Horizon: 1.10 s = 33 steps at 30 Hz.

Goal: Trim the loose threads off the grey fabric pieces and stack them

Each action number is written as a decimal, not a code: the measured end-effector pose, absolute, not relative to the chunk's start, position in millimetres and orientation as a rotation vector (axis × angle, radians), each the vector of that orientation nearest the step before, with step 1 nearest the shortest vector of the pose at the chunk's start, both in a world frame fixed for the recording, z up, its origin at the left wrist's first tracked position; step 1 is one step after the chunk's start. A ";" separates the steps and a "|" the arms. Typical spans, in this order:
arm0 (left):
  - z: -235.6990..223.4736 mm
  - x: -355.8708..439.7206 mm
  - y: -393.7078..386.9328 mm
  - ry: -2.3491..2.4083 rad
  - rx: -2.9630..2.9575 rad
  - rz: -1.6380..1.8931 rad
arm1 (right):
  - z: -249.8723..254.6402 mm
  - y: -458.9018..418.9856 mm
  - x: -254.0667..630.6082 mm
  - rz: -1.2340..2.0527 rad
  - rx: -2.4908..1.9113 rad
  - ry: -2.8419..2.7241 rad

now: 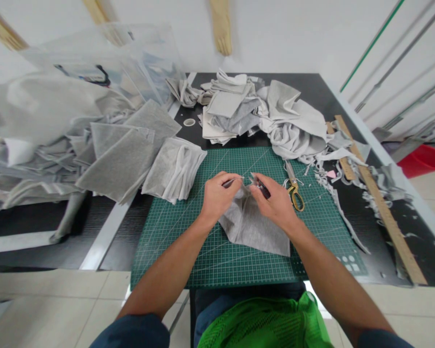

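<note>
A grey fabric piece (253, 229) lies on the green cutting mat (188, 241), its top edge lifted between both hands. My left hand (217, 195) pinches that edge, and a thin pale object shows at its fingertips. My right hand (275, 200) is closed on the fabric's edge too, with a small dark tool in its fingers. The two hands nearly touch above the mat's middle.
Gold-handled scissors (294, 188) lie just right of my right hand. A wooden ruler (380, 203) and fabric scraps lie at the right. Stacked grey squares (123, 159) sit left, a fabric heap (275, 116) behind, and a clear plastic bin (105, 63) far left. A red tub (424, 159) stands on the floor.
</note>
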<state>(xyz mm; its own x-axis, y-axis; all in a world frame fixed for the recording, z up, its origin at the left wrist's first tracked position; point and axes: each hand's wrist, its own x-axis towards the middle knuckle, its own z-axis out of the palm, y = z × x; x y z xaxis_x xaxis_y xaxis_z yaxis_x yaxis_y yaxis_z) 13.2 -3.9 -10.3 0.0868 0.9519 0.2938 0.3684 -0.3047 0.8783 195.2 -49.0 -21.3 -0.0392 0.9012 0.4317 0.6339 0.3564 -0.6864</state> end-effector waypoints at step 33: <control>-9.6 17.6 -10.5 1.221 1.752 1.236 | -22.8 -53.3 181.8 0.297 -1.393 -1.803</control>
<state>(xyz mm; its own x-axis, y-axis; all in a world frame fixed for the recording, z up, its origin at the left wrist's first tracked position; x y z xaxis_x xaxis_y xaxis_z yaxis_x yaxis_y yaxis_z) 17.6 -10.5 -9.6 0.1172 0.9386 0.3245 0.3133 -0.3450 0.8848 181.8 -53.3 -22.8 -0.0527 0.8884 0.4561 0.6954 0.3604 -0.6217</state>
